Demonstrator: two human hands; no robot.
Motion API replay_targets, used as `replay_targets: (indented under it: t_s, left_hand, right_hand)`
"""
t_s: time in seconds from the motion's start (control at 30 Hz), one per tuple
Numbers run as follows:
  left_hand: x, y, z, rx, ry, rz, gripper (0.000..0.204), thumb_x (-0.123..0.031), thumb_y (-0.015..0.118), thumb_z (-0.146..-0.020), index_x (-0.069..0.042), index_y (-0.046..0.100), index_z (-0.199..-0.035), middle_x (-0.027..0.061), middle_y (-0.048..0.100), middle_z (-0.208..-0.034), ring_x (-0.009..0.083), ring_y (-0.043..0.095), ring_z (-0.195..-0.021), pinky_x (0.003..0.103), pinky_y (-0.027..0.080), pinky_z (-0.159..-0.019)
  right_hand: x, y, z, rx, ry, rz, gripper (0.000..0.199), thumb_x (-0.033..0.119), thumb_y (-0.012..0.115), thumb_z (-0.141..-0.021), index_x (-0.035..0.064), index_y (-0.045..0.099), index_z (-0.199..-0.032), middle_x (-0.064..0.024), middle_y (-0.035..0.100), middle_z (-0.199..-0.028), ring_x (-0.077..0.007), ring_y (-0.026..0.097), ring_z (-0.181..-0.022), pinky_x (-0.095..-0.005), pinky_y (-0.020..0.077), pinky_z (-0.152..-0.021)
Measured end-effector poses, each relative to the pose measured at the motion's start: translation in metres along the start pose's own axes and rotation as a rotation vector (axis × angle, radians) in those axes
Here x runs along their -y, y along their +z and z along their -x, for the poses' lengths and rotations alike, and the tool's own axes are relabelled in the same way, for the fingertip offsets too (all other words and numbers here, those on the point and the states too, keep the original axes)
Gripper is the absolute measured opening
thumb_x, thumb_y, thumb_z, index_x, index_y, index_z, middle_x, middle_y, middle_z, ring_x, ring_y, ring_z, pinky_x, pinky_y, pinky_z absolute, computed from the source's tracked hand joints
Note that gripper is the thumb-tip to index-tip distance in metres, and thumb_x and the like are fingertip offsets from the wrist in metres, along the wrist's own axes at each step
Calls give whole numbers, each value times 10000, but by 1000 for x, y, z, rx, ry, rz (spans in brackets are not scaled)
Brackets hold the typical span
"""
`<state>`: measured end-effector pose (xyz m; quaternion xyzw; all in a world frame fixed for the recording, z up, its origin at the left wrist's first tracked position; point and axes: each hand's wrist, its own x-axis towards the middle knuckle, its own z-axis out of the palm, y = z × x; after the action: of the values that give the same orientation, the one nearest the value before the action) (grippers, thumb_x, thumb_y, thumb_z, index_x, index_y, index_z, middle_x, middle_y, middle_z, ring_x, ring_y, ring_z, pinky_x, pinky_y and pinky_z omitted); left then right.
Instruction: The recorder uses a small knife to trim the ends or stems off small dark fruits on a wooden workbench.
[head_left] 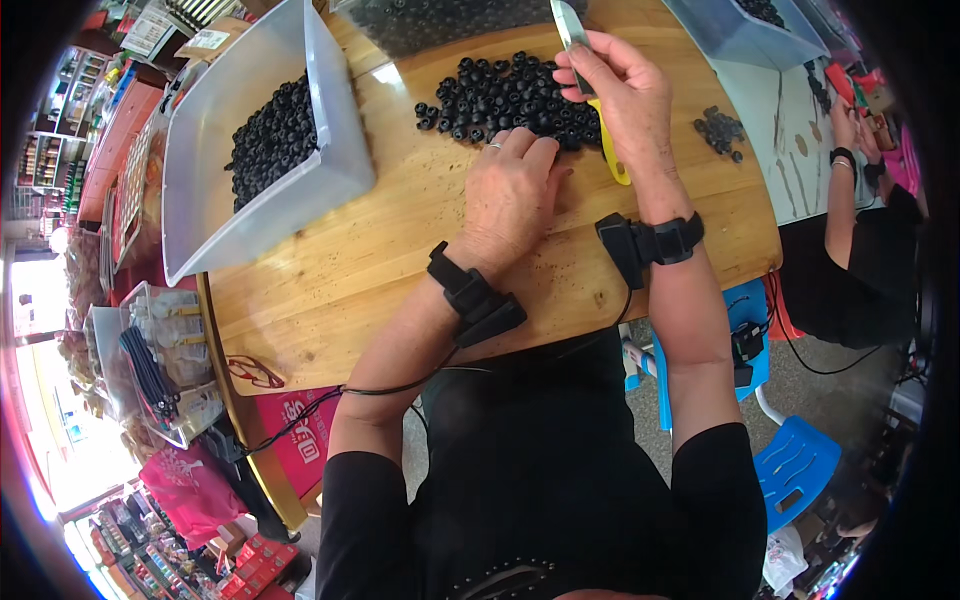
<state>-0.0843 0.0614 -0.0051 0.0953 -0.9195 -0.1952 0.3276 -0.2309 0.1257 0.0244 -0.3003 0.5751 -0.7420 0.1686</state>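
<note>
My right hand [632,100] is raised at the right end of a pile of small round black pieces [500,92]. It is closed on a knife [571,28], whose pale blade points up and away. Below the palm shows a curved yellow strip [613,152]; whether it belongs to the knife I cannot tell. My left hand [508,190] rests on the wooden table [400,270] at the near edge of the pile. Its fingers are curled, a ring on one of them, and the fingertips are hidden, so anything in them is out of sight.
A translucent bin [345,150] of black pieces stands on the left, another bin [430,25] at the back. A small greyish heap [720,132] lies to the right. Glasses [255,372] are at the near left edge. Beside a white table, another person's hands [855,130] are busy.
</note>
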Motion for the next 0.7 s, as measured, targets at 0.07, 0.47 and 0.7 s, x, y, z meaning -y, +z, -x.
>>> replay_targets:
  t_s: [0.07,0.47,0.7]
  left_hand:
    - [-3,4,-10,-15,6,-27,147,-55,705,-760,-29,652,-896,134,590,-863,324,597,-785,412,497,-686]
    - [19,8,-19,-67,-55,140,218,-9,697,-773,-24,667,-989,145,611,-941,325,607,-816,372,510,-703]
    - [30,-17,-10,-54,-485,826,188,11,619,-903,6,643,-1089,39,650,-1002,110,623,-901,263,520,-784]
  right_hand:
    - [1,0,1,-7,7,-19,267,110,627,-924,-22,629,-1157,-102,692,-954,-152,679,-803,-259,561,-688]
    - [0,5,1,10,3,84,178,72,627,-916,-21,658,-1064,-62,704,-865,-95,680,-736,-206,549,-609]
    - [5,7,6,63,-33,168,155,62,604,-929,-23,657,-1047,-53,693,-835,-91,671,-725,-218,552,-611]
